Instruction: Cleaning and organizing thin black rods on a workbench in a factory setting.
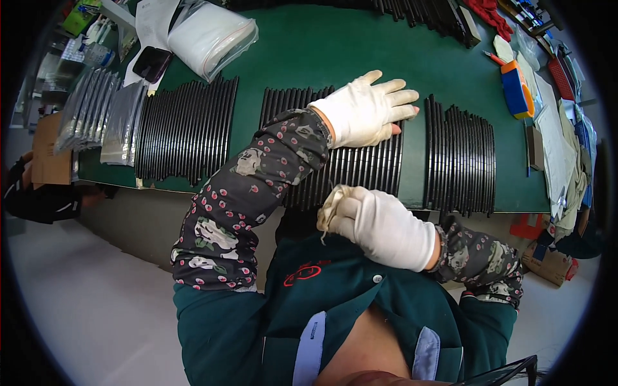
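My left hand [365, 110], in a white glove, lies flat with fingers spread across the middle row of thin black rods [364, 168]. Part of that row is hidden under the hand and its flowered sleeve. Close to the table's front edge and my chest is my right hand [389, 230], also gloved. Its fingers are curled closed, and whatever may be inside them is hidden. A second row of black rods [460, 161] lies to the right, with uneven far ends. Another row of black rods [187, 132] lies to the left.
Bagged rods [122, 122] lie at the table's left end, near a dark phone [152, 64] and a stack of clear plastic bags [212, 40]. More black rods [428, 16] are at the far side. An orange-and-blue tape roll [517, 90] sits right. The green table [302, 48] ends before me.
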A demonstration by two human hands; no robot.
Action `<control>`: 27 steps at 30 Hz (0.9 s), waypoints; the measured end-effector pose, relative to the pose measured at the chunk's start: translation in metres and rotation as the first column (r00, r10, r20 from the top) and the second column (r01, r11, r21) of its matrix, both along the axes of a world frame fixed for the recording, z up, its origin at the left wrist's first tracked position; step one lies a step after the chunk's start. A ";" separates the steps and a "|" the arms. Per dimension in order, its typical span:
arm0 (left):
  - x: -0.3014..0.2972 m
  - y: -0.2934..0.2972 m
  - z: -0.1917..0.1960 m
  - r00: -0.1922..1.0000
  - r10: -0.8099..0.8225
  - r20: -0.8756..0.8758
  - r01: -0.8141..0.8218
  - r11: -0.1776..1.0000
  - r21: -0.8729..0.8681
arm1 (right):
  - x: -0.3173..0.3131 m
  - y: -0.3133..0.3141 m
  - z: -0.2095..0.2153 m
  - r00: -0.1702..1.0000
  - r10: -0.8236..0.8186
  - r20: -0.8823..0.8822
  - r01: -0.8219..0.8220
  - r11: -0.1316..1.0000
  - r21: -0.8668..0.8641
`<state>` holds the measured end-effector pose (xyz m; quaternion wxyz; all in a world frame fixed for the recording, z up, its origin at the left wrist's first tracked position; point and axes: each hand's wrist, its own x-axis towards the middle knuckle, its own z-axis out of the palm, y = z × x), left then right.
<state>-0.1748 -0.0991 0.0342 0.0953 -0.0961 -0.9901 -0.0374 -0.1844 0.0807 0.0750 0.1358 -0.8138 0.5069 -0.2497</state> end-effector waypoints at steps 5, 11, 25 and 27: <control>-0.005 -0.007 -0.001 0.999 -0.050 0.021 0.050 0.999 0.014 | -0.019 -0.039 -0.019 0.978 -0.203 -0.037 0.191 0.958 -0.214; -0.001 -0.004 0.002 1.000 -0.015 -0.011 0.015 1.000 0.024 | 0.001 -0.007 -0.003 0.995 0.091 0.047 -0.094 0.994 0.059; 0.002 -0.004 0.008 1.000 -0.020 0.015 0.021 0.999 -0.048 | -0.058 -0.021 -0.009 0.982 -0.075 0.176 0.088 0.994 -0.067; 0.000 0.000 0.009 0.997 -0.025 0.071 0.028 0.999 -0.037 | -0.036 0.006 -0.018 0.947 0.160 0.280 -0.218 0.958 0.189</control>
